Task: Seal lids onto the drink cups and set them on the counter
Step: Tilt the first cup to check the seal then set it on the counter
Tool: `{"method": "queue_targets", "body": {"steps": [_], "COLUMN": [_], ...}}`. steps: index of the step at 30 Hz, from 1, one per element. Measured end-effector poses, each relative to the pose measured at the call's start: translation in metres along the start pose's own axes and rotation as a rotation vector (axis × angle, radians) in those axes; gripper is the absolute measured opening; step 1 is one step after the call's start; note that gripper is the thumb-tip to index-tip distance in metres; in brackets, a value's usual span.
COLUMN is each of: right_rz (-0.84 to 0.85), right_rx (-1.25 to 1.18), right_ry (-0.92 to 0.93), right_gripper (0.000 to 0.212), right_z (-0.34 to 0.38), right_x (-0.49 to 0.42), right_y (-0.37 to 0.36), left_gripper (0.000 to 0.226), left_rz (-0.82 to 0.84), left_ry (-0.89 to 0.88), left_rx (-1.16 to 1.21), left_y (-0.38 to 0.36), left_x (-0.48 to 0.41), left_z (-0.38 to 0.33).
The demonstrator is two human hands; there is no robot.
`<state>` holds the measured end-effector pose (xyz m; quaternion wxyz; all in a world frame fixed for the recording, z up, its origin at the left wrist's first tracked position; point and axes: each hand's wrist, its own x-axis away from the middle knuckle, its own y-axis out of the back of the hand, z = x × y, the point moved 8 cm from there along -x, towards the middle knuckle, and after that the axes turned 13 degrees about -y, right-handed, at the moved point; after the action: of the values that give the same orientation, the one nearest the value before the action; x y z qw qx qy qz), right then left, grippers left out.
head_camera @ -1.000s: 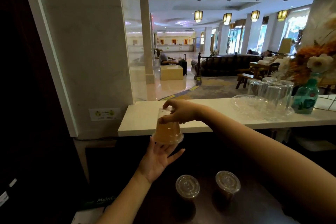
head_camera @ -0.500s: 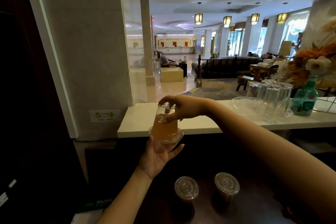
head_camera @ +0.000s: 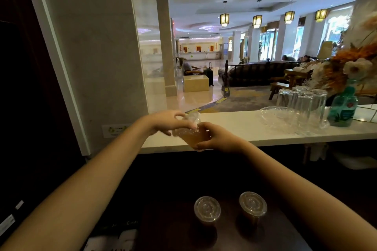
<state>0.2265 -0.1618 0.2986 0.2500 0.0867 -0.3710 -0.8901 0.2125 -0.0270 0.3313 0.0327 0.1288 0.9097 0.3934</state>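
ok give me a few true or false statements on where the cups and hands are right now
1. The left hand and the right hand both hold the amber drink cup. True.
2. That cup stands upright on the white counter. False: it is tilted, in the hands.
3. A lidded cup and a second lidded cup stand on the dark lower surface. True.
4. The clear glasses are left of the held cup. False: they are to its right.

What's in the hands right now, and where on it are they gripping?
The drink cup, tilted: left hand pinches its clear upper end, right hand wraps its liquid-filled lower part.
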Motion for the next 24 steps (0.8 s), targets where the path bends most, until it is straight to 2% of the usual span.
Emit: {"method": "queue_targets", "body": {"steps": [3,6,11,15,19,24], "right_rz": [-0.047,-0.079,-0.023,-0.028,-0.031,-0.06], "right_rx": [-0.141,-0.245,-0.355,-0.427,-0.465,-0.449], "right_ry": [0.008,0.004,-0.021,-0.014,-0.014,-0.024], "right_gripper": [0.062,0.061,0.06,0.058,0.057,0.056], "right_z": [-0.005,-0.015,-0.032,-0.039,-0.037,-0.037], "right_x": [-0.005,-0.012,-0.025,-0.034,-0.05,-0.08], "right_y": [0.001,0.006,0.007,0.004,0.001,-0.008], "left_gripper": [0.067,0.072,0.063,0.037,0.069,0.059], "left_rz": [0.072,0.083,0.064,0.002,-0.06,-0.062], "left_ry": [0.01,0.008,0.0,-0.01,0.003,0.075], "left_rx": [-0.323,-0.443,-0.413,-0.372,-0.425,-0.404], "left_y": [0.007,0.006,0.0,-0.002,0.009,0.021], "left_x": [-0.017,-0.029,-0.04,-0.046,-0.048,-0.067], "left_z": [-0.029,-0.044,-0.049,-0.043,-0.037,-0.003]}}
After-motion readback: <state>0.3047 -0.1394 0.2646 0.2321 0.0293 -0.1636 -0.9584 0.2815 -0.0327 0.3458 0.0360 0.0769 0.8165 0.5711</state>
